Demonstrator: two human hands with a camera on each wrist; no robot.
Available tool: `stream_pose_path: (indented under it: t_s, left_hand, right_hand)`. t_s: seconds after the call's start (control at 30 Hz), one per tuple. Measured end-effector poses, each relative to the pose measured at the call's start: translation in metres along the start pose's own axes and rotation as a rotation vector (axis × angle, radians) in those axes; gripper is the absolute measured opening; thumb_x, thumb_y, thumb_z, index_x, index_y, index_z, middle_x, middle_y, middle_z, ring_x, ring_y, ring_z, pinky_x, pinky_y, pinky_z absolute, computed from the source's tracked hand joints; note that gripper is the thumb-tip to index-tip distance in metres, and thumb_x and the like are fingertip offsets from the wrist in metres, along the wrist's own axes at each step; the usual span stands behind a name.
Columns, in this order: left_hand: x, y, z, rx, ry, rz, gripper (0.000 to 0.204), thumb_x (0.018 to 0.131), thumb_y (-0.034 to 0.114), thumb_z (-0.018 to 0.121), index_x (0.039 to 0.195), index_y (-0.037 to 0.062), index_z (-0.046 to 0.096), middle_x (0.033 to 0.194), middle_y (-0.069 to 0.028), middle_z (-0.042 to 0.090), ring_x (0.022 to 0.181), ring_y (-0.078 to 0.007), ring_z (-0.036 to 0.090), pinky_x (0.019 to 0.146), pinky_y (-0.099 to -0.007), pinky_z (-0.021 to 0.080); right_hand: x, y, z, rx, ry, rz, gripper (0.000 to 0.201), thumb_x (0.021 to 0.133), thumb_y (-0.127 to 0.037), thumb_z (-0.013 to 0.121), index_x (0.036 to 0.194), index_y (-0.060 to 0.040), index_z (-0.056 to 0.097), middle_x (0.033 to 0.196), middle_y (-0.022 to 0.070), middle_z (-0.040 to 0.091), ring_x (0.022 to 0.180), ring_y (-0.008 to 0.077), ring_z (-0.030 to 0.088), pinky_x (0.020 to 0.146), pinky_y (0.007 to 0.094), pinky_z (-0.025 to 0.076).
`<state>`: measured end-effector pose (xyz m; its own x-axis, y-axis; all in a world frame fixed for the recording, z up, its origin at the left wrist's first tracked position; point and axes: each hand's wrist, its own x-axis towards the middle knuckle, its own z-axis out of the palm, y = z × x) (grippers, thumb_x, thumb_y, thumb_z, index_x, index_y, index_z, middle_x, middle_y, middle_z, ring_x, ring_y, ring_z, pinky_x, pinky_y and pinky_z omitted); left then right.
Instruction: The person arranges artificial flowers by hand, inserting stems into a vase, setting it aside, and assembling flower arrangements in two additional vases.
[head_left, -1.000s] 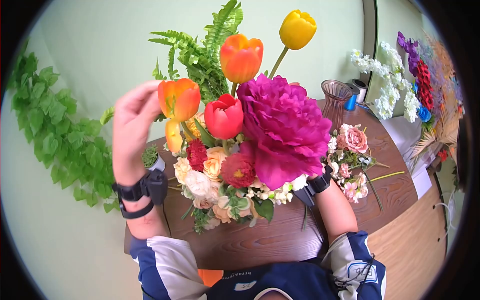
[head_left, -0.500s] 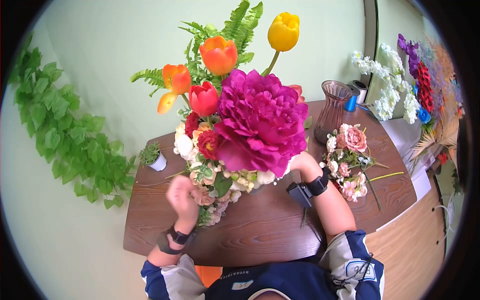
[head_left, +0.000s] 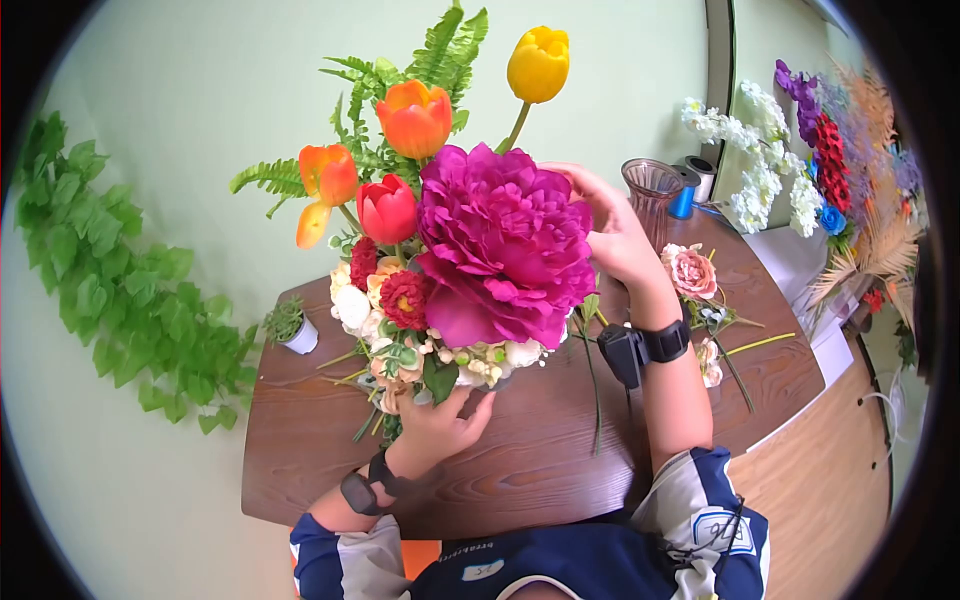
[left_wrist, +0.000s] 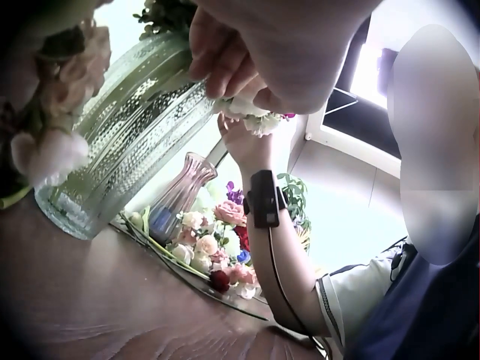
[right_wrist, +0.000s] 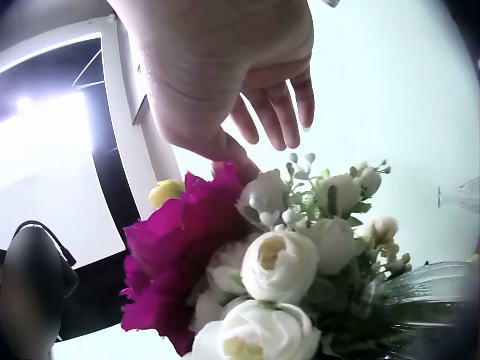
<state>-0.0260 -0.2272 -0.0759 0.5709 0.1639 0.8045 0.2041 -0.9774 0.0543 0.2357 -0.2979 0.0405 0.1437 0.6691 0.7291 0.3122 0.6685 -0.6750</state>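
"What are the hands doing?"
"The right hand (head_left: pixel 610 230) is wide and loose, its thumb close by the big purple flower (head_left: pixel 505 250). The left hand (head_left: pixel 440 432) is on the near side, by the glass vase (left_wrist: pixel 127 142). I can't tell if it's holding something."
"Where's the flower bunch (head_left: pixel 352 306)?"
"In that vase, in the middle of the brown table (head_left: pixel 530 470). A yellow tulip (head_left: pixel 538 65) sticks up high."
"What's around it?"
"A little potted plant (head_left: pixel 300 338) on the left. Loose flowers (head_left: pixel 692 272) on the right, and a pinkish jar (head_left: pixel 650 195) farther back."
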Motion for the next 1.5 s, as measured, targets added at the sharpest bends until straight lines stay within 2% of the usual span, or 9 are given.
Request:
stream_pose_path:
  t_s: [0.1,0.23,0.67,0.87,0.97,1.03,1.23,1.43,1.5]
  left_hand:
    - [0.012,-0.004,0.001,0.112,0.045,0.333,0.031,0.063,0.013,0.077,0.093,0.0076,0.07,0.079,-0.0034,0.064,0.071,-0.0214,0.062,0.067,-0.0327,0.049]
    - [0.031,-0.01,0.005,0.063,-0.157,0.437,0.036,0.072,0.009,0.067,0.108,0.0149,0.068,0.088,-0.0018,0.067,0.072,-0.0172,0.064,0.065,-0.0272,0.05]
    - [0.024,-0.021,0.036,0.331,-0.315,0.392,0.038,0.084,0.028,0.062,0.117,0.0101,0.058,0.108,-0.0081,0.063,0.087,-0.0243,0.063,0.073,-0.0312,0.051]
    - [0.03,-0.025,0.05,0.224,-0.21,0.353,0.043,0.085,0.036,0.061,0.116,0.0075,0.058,0.109,-0.0099,0.062,0.091,-0.0292,0.062,0.078,-0.0356,0.05]
    - [0.025,-0.034,0.06,0.136,-0.25,0.212,0.039,0.09,0.035,0.051,0.124,0.0167,0.053,0.117,-0.0095,0.052,0.095,-0.0268,0.056,0.075,-0.0381,0.048]
    - [0.024,-0.036,0.058,0.262,-0.263,0.235,0.038,0.085,0.037,0.06,0.11,0.008,0.062,0.105,-0.009,0.064,0.089,-0.0261,0.063,0.071,-0.0363,0.05]
    - [0.021,-0.041,0.053,0.054,-0.385,0.152,0.033,0.086,0.035,0.058,0.114,0.017,0.058,0.098,-0.0058,0.061,0.085,-0.0291,0.059,0.066,-0.0411,0.046]
    - [0.019,-0.037,0.026,-0.235,0.089,0.204,0.006,0.072,0.013,0.068,0.075,0.0079,0.065,0.068,-0.008,0.06,0.062,-0.0299,0.058,0.055,-0.0389,0.043]
    - [0.02,-0.041,0.018,-0.264,0.137,-0.096,0.007,0.067,0.007,0.066,0.063,0.0052,0.061,0.061,-0.0112,0.057,0.062,-0.0308,0.057,0.053,-0.0385,0.043]
  right_hand:
    - [0.007,-0.01,0.011,0.198,-0.084,0.005,0.046,0.076,0.003,0.061,0.12,-0.001,0.05,0.112,0.0053,0.059,0.103,0.0129,0.055,0.094,0.0282,0.041]
    - [0.015,-0.008,0.006,0.056,-0.109,0.057,0.042,0.076,0.006,0.061,0.116,-0.001,0.052,0.106,0.0034,0.06,0.099,0.0108,0.056,0.093,0.0275,0.041]
    - [0.008,0.01,0.017,0.256,0.092,0.024,0.032,0.081,0.002,0.062,0.111,-0.0024,0.052,0.108,0.0046,0.06,0.097,0.0098,0.057,0.087,0.025,0.045]
    - [-0.001,0.013,0.023,0.303,0.21,-0.011,0.034,0.08,-0.001,0.064,0.112,-0.0034,0.052,0.107,0.0037,0.06,0.097,0.01,0.057,0.088,0.0257,0.045]
    - [-0.004,0.016,0.022,0.298,0.203,-0.044,0.036,0.079,-0.002,0.065,0.113,-0.0034,0.051,0.106,0.0029,0.06,0.096,0.0105,0.058,0.088,0.026,0.045]
    - [-0.006,0.013,0.023,0.204,0.216,-0.007,0.041,0.078,-0.001,0.065,0.116,-0.0035,0.05,0.108,0.0036,0.059,0.098,0.0122,0.057,0.088,0.0269,0.045]
    - [-0.03,0.03,0.029,0.181,0.306,-0.033,0.051,0.081,-0.009,0.061,0.126,-0.0025,0.039,0.12,0.0081,0.049,0.112,0.0166,0.047,0.095,0.0317,0.037]
    - [-0.085,0.092,0.056,0.013,0.699,0.15,0.042,0.082,-0.007,0.056,0.12,-0.0042,0.039,0.119,0.0099,0.047,0.115,0.0182,0.044,0.09,0.0302,0.036]
    - [-0.094,0.098,0.074,-0.001,0.652,0.239,0.047,0.08,-0.002,0.054,0.124,-0.0051,0.038,0.12,0.0097,0.047,0.114,0.018,0.045,0.091,0.0316,0.037]
